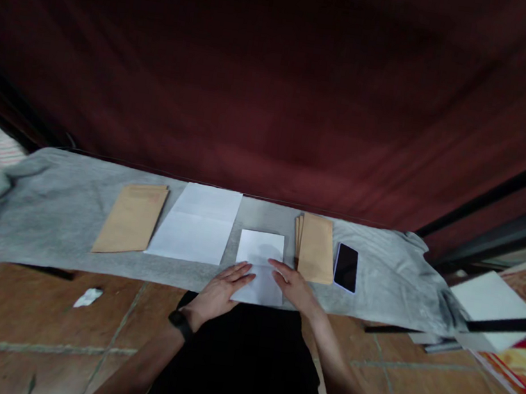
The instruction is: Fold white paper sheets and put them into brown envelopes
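Note:
A folded sheet of white paper (263,247) lies flat in front of me at the near edge of the cloth, with a crease running across it. My left hand (224,287) rests on its left side, fingers stretched out. On the right side, my right hand (294,285) touches the same paper with its fingers extended. To the left lies a larger stack of white paper (197,224), creased across the middle. Brown envelopes (317,249) are stacked just beyond my right hand, and more brown envelopes (131,218) lie at the far left.
A grey cloth (52,214) covers the long narrow table. A phone (347,267) lies right of the envelopes. Behind hangs a dark red curtain (274,108). A crumpled white scrap (87,297) is on the tiled floor (95,330). Printed boxes (522,367) stand at the right.

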{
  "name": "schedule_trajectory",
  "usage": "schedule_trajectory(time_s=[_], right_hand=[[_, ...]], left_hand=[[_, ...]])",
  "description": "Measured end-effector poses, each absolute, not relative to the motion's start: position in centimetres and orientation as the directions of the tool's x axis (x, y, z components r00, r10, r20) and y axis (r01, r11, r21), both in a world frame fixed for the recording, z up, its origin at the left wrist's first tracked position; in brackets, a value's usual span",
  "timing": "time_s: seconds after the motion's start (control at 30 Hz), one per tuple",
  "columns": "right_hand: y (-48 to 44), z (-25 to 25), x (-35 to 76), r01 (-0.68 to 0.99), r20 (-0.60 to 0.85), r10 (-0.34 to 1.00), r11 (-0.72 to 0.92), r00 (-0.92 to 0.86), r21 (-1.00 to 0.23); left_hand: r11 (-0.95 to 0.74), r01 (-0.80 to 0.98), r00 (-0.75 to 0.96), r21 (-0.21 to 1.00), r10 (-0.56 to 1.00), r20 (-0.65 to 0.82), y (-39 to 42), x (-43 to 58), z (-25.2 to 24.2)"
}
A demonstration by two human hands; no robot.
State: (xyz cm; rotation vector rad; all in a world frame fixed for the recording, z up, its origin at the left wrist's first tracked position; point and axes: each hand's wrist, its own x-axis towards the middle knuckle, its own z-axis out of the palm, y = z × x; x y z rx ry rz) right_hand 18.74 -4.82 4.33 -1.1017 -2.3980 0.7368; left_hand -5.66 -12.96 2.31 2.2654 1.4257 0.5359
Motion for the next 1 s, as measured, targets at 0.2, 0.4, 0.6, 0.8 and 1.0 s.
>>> schedule_trajectory(time_s=[0.2,0.4,0.6,0.8,1.0], right_hand=[[-3.2,1.6,11.3,0.661,0.119,0.725,0.674,-0.679,-0.33],[-0.1,0.6,10.4,0.729,0.104,0.746,0.665,-0.657,-0.164],[2.5,0.9,10.8,0.805,0.128,0.819,0.573,-0.559,-0.153],[0.0,0.0,10.8,0.857,0.14,0.871,0.489,-0.471,-0.161],[-5.4,-1.3,13.9,0.842,0.194,0.855,0.513,-0.482,-0.168]], left_hand=[[-0.432,0.799,0.436,0.418,0.895,0.091,-13.1,-5.5,1.4],[-0.461,0.835,0.446,0.3,0.887,0.12,-13.4,-5.3,0.8],[-0.488,0.836,0.465,0.252,0.873,0.148,-13.5,-5.3,0.8],[-0.485,0.844,0.459,0.228,0.874,0.16,-13.6,-5.1,0.6],[-0.507,0.835,0.485,0.211,0.861,0.152,-13.6,-5.1,0.7]])
